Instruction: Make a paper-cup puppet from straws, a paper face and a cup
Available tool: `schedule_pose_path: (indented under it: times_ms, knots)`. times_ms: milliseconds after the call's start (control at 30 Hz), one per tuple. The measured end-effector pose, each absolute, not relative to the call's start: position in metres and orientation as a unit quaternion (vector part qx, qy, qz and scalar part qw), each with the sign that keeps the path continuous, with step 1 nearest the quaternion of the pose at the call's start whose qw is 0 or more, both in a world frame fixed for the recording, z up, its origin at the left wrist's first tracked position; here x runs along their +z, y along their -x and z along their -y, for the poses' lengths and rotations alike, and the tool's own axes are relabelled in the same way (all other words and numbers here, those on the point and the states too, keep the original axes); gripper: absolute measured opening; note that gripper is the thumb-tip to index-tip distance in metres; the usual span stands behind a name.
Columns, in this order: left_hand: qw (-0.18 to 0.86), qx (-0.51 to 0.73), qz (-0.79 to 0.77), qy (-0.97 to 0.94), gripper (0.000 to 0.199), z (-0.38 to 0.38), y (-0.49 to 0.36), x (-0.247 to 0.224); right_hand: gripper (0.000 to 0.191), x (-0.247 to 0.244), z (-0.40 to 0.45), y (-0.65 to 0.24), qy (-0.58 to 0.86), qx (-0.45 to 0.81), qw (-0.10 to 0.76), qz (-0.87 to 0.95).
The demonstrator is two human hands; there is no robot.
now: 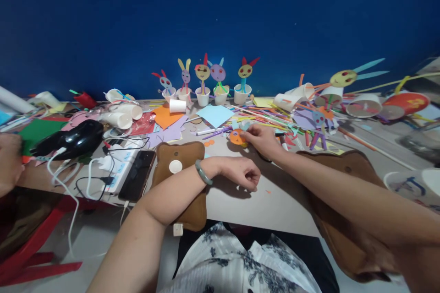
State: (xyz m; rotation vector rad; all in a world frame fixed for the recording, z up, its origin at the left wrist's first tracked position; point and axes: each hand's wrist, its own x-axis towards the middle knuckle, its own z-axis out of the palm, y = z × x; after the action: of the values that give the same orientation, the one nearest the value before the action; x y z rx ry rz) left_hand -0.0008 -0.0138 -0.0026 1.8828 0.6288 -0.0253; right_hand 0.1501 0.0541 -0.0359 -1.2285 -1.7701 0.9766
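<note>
My right hand [264,141] pinches the edge of a small round orange paper face [236,137] with dark marks on it, low over the table among paper scraps. Closer to me, my left hand [243,174] hangs over the bare tabletop with its fingers curled in; whatever may be inside them is hidden. A greenish bangle [204,173] circles my left wrist. Just beyond the orange face lie many coloured sticks [264,119] and a light blue paper sheet [215,116]. A dark marker [280,135] is beside my right fingers.
Paper-cup rabbit figures [242,94] line the blue wall. Brown cushions [182,155] lie under both forearms. A phone [137,175], a power strip [124,165] with cables and a black device [74,139] occupy the left. Another person's hand [9,160] is at far left.
</note>
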Motion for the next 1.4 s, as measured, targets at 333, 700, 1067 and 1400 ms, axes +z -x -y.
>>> schedule_pose_path:
  times_ms: [333,700,1067,1400]
  knots:
    - [0.533,0.011,-0.252,-0.808,0.010,0.007,0.004,-0.005,0.021,-0.034,-0.080,-0.042,0.441,0.371,0.301,0.760]
    - [0.483,0.046,-0.278,-0.829,0.031,0.002,0.005,-0.010,0.023,-0.030,-0.054,-0.118,0.425,0.289,0.281,0.810]
    - [0.410,0.142,-0.350,-0.830,0.046,0.000,0.003,-0.015,0.034,-0.030,-0.040,-0.225,0.486,0.059,0.156,0.858]
    - [0.362,0.233,-0.403,-0.808,0.037,-0.002,0.004,-0.021,0.025,-0.015,-0.094,-0.223,0.591,-0.042,0.019,0.805]
